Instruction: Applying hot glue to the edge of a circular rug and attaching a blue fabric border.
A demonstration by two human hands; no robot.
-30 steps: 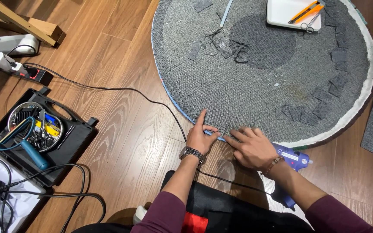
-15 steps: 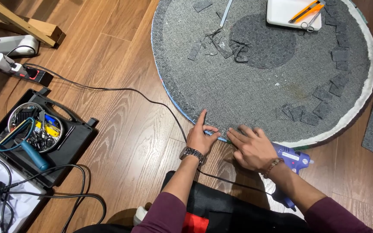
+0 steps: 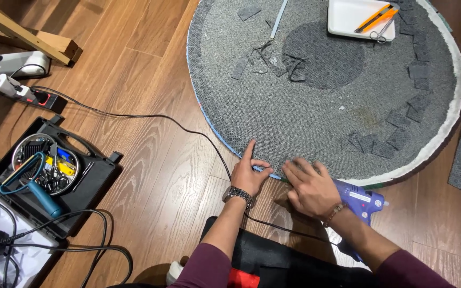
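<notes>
Wooden plank flooring carries a large round grey rug, laid face down with its woven backing up. Both hands work at the near edge of the rug. The left hand rests flat on the rim with the index finger extended along the blue edge binding; it grips nothing. The right hand lies just beside it, fingers spread and pressed on the backing, also holding nothing. A blue glue gun lies on the floor, touching the right wrist area, its black cord running across the planks toward the far left corner. Judged from the layout, the work is partly complete: small dark grey patches already sit along the right edge and near the right part of the near edge, while the left edge shows no patches. Loose cut strips lie near a dark round centre piece, apparently unused. A white tray at the far edge holds an orange cutter and scissors. An open black tool case stands well apart on the left.
</notes>
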